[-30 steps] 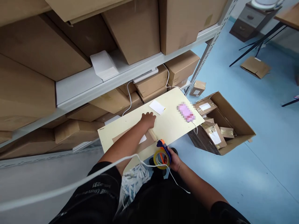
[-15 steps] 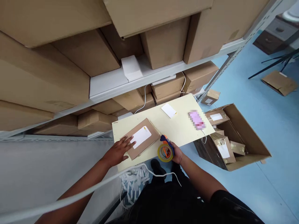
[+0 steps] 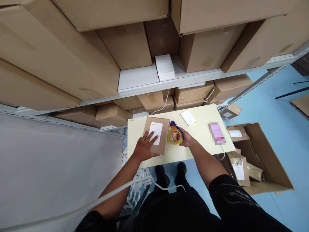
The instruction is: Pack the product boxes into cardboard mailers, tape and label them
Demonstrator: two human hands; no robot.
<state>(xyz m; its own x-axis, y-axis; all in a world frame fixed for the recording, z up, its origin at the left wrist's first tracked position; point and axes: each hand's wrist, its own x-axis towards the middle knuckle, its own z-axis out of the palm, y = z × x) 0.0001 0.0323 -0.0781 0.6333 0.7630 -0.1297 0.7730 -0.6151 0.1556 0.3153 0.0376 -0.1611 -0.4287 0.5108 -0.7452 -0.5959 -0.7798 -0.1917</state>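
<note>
A flat brown cardboard box [image 3: 161, 149] with a white label [image 3: 156, 128] lies on the cream tabletop [image 3: 200, 119]. My left hand [image 3: 145, 146] rests on the box's lower left part with its fingers spread, the tips over the label. Just right of the box, my right hand [image 3: 186, 138] grips a tape dispenser [image 3: 180, 129] in blue and orange, which carries a roll of yellowish tape [image 3: 169, 138]. The dispenser's head is close to the box's right edge; whether they touch I cannot tell.
A pad of white labels [image 3: 188, 118] and a pixelated pink object [image 3: 217, 132] lie on the table. At right, a large open carton [image 3: 275, 161] holds several taped parcels. Shelves [image 3: 140, 77] of boxes rise behind. A white cable [image 3: 120, 188] crosses low in front of me.
The box has turned more upright in view, my left hand staying on it. My right hand has brought the tape dispenser up from the table's front edge to beside the box. The camera view has shifted.
</note>
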